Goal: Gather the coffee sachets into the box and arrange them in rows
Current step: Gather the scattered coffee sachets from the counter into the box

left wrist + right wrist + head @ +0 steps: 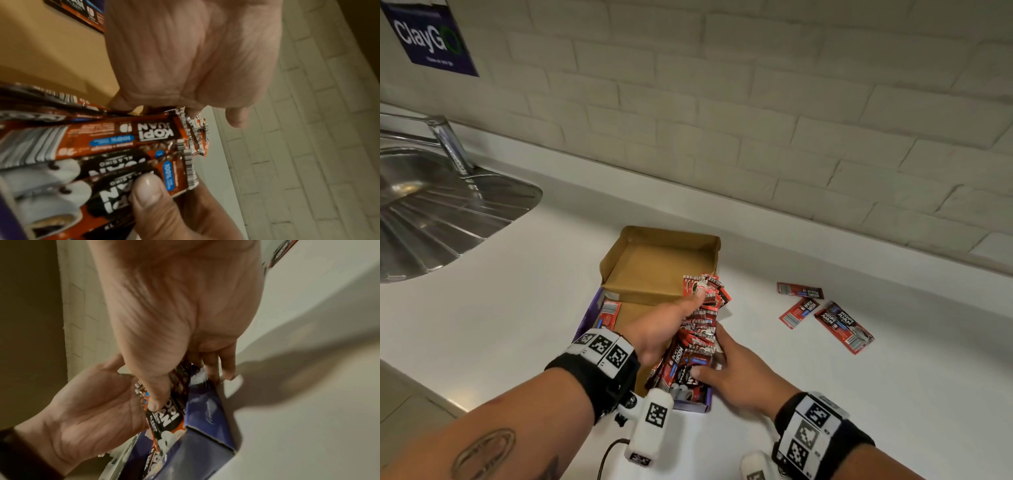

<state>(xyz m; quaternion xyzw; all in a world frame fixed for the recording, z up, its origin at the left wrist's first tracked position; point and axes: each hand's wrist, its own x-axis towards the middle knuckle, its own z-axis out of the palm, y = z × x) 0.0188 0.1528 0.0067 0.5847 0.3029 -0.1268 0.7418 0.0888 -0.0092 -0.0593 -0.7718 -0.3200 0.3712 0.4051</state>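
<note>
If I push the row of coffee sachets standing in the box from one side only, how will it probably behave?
The row of sachets would probably fan out or topple, since the thin packets lean unevenly between the left hand and the right hand. Their glossy wrappers look slippery, so they may slide apart. The box beside them is largely unfilled, giving little support.
</note>
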